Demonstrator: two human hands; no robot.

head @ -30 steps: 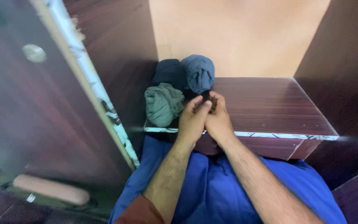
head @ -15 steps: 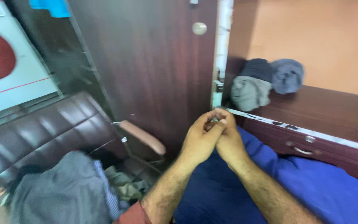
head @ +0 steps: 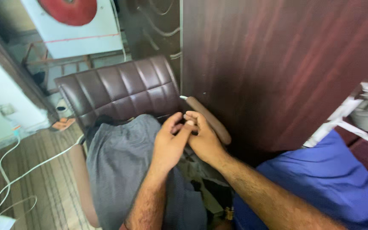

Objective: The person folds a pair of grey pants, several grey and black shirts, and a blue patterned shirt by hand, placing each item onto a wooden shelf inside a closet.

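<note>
— So, where do the two hands sit?

— Mid-frame, pressed together. The left hand (head: 169, 142) lies with its fingers bent over the right hand (head: 203, 138); the fingertips meet around something small, too hidden to name, so whether either hand truly grips a thing cannot be told.

— And just around them?

— At about one o'clock, just beside the right hand, runs a brown padded armrest (head: 209, 120). From nine down to six o'clock a grey cloth (head: 120, 166) lies on the chair seat, under the left forearm. At eleven o'clock rises the chair's ribbed dark-brown backrest (head: 120, 87).

— Farther out?

— At two o'clock stands a dark wooden door (head: 269, 64); at four o'clock, blue fabric (head: 320, 179). At eight o'clock a white cable (head: 26, 170) trails over the striped floor.
</note>
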